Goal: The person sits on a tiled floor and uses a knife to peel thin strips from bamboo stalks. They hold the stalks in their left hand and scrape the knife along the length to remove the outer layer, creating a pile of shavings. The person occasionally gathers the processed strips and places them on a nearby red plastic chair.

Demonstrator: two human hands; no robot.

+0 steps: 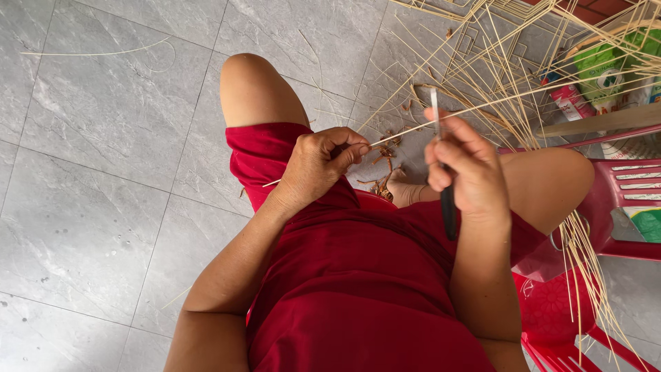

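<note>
**Knife against the strip**

Strip (441, 118) of pale cane runs from my left hand (313, 169) up and to the right, across my lap and out toward the loose bundle of canes (523, 76) fanned over the grey tiled floor (103, 138). My left hand is closed on its near end, thumb and forefinger pinched tight — a short tail pokes out behind the fist. My right hand (468, 176) is wrapped round the dark handle of a knife (441, 151), blade upright and meeting the strip just beside my fingers.

I judge this to be the scraping step: the blade sits at the strip, and small reddish-brown shavings (384, 162) lie on the floor between my knees. The next stroke, as I see it, calls for a steady pull with the left hand while the right keeps the blade square — too steep and the edge could bite through the thin cane, and my left thumb is close to it.

A red plastic chair (620, 200) stands at my right, with green and red packets (592, 76) beyond it, partly hidden behind the canes.
</note>
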